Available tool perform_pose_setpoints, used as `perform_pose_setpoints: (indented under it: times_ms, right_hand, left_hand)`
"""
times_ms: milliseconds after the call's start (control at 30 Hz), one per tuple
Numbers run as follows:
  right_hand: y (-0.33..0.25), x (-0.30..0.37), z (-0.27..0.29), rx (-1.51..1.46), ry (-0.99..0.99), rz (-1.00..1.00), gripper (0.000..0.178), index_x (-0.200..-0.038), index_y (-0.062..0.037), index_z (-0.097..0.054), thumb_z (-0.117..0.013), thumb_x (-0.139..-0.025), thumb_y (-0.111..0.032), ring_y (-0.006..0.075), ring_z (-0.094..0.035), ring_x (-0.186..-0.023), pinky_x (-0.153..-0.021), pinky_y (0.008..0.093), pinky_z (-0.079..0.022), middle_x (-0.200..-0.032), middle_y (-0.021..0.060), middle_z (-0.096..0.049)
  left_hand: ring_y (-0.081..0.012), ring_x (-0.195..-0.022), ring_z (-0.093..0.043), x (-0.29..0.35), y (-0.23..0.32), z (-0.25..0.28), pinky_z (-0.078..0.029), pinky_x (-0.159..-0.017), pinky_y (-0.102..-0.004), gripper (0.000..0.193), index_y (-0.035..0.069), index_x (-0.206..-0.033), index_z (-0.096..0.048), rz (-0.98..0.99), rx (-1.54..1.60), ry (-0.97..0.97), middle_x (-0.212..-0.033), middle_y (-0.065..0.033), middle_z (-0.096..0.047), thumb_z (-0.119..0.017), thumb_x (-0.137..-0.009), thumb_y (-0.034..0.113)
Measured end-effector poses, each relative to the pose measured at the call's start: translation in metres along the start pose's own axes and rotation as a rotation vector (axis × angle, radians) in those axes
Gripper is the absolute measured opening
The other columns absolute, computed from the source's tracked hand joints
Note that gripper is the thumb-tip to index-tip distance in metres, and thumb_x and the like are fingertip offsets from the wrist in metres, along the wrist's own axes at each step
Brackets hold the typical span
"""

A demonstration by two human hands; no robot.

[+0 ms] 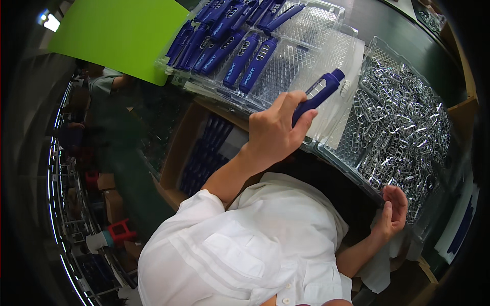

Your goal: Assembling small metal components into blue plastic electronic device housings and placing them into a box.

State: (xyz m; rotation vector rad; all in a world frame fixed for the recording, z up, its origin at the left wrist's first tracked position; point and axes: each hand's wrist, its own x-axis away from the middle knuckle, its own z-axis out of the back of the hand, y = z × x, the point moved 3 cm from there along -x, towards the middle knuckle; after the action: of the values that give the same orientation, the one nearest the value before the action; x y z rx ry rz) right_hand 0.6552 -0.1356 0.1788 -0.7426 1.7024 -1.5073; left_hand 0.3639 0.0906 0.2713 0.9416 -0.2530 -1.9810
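A worker in a white shirt [245, 250] sits or stands close against the near side of a clear tray of metal clips [352, 145]. The right hand [394, 209] is at that tray's near edge, wrist bent up, fingers loosely curled and thumb apart from them. The left hand [280, 125] reaches to the left of the clip tray, forearm angled up and inward, knuckles raised, thumb and fingers clamped on a dark blue casing [323, 96].

The casing is held aslant just left of the clip tray, its narrower, blunt end pointing toward the clips. It is smooth and tubular, with a silvery oval clip showing along its upper face, partly covered by a finger. Below it, beside the clip tray, is a pale sheet [326, 120].

Inside the clip tray, bright metal clips [398, 132] lie in a tangled heap. Lower and farther left of it, a cardboard box [176, 145] contains more blue pieces. Left of the clip tray, a divided clear tray [301, 64] carries blue casings [259, 65], some bearing light lettering. Past the clip tray stretches a dark surface [408, 43]; far to its left are a lime-green sheet [117, 38] and another person [104, 84].
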Motion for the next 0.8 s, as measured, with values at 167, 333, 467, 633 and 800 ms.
perform_pose_setpoints:
  times_ms: [167,333,467,633,800]
  right_hand:
    - [-0.006,-0.003,0.017,0.138,0.068,0.060,0.040,-0.138,0.0091,-0.056,-0.054,-0.098,0.003,0.0267,-0.065,-0.123,-0.110,0.0397,-0.049,-0.131,0.0212,-0.066]
    - [-0.020,-0.015,0.015,0.195,0.149,0.085,0.039,-0.137,0.0066,-0.059,-0.053,-0.099,0.006,0.0246,-0.063,-0.125,-0.110,0.0398,-0.048,-0.133,0.0186,-0.067]
    - [-0.031,-0.025,0.011,0.927,0.099,0.196,0.033,-0.132,0.0012,-0.065,-0.060,-0.100,-0.001,0.0285,-0.064,-0.123,-0.105,0.0409,-0.049,-0.133,0.0140,-0.067]
    - [-0.008,-0.032,0.021,1.231,-0.105,0.206,0.031,-0.129,-0.0008,-0.066,-0.066,-0.098,-0.006,0.0360,-0.064,-0.118,-0.102,0.0418,-0.049,-0.127,0.0156,-0.068]
    - [-0.015,-0.042,0.013,1.163,-0.125,0.180,0.028,-0.126,-0.0002,-0.068,-0.067,-0.099,-0.006,0.0277,-0.068,-0.106,-0.092,0.0361,-0.054,-0.120,0.0154,-0.069]
  left_hand:
    - [-0.0308,-0.081,-0.074,-0.040,-0.042,0.004,-0.058,-0.062,-0.0404,0.034,0.010,-0.115,-0.064,0.089,-0.373,0.000,-0.100,-0.0113,-0.074,-0.077,-0.093,0.031]
    - [-0.0300,-0.110,-0.066,-0.049,-0.057,0.008,-0.058,-0.079,-0.0407,0.033,0.010,-0.116,-0.068,-0.057,-0.605,0.093,-0.117,-0.0100,-0.071,-0.077,-0.091,0.031]
    - [-0.0288,-0.099,-0.067,-0.014,-0.064,0.059,-0.055,-0.085,-0.0387,0.023,0.008,-0.111,-0.070,-0.096,-0.337,0.315,-0.113,-0.0065,-0.071,-0.076,-0.090,0.014]
    - [-0.0270,-0.087,-0.070,0.074,-0.172,0.092,-0.056,-0.077,-0.0360,0.014,0.005,-0.111,-0.069,0.398,-0.323,0.324,-0.103,-0.0097,-0.071,-0.065,-0.098,0.010]
    - [-0.0403,-0.105,-0.069,0.239,-0.326,0.073,-0.056,-0.087,-0.0504,0.027,0.009,-0.118,-0.070,0.819,-0.646,-0.352,-0.114,-0.0174,-0.072,-0.063,-0.096,0.023]
